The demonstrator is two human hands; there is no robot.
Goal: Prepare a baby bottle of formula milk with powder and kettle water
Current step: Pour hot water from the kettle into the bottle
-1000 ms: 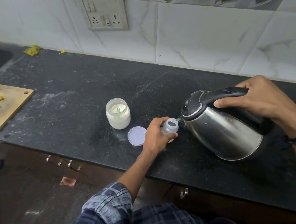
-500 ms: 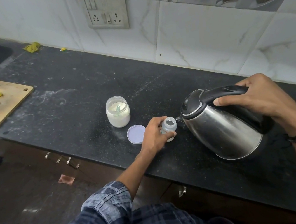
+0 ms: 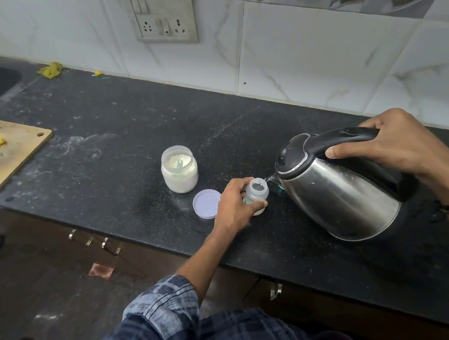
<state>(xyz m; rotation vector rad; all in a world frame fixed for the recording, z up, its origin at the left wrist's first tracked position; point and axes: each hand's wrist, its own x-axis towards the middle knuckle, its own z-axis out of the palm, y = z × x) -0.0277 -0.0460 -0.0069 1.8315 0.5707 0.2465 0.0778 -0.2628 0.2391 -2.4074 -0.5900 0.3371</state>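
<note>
Working on black table (image 3: 125, 144), near its front edge. Water-fill step, by the look of it. Pouring from steel kettle (image 3: 339, 198), tipped with spout toward bottle. Gripping kettle handle with right hand (image 3: 396, 148), fingers wrapped fully round it. Lock that wrist; add tilt in small increments, not from the elbow. Steadying with left hand (image 3: 233, 206), fingers curled round bottle body. Keep bottle pinned down on table; don't lift it to meet the spout. Open powder jar (image 3: 180, 176) just behind left hand, scoop (image 3: 180, 163) stuck in the powder. Avoid swinging kettle over it: risk of drips caking the powder. Flat on table, jar lid (image 3: 206, 203), between jar and left hand, just beside the hand. Aiming at baby bottle (image 3: 256, 191): small, upright, open narrow mouth, right at spout tip. Narrow target, so hold spout close above rim and centred. Thin stream (image 3: 268, 178) at spout tip, heading for the mouth; can't tell fill level from here. Go slow, watch level through the wall, back off tilt early. Probably hot, so keep left fingers low on body, clear of rim. Can't identify small teal bit (image 3: 280, 188) below spout; mind it when setting kettle down.
</note>
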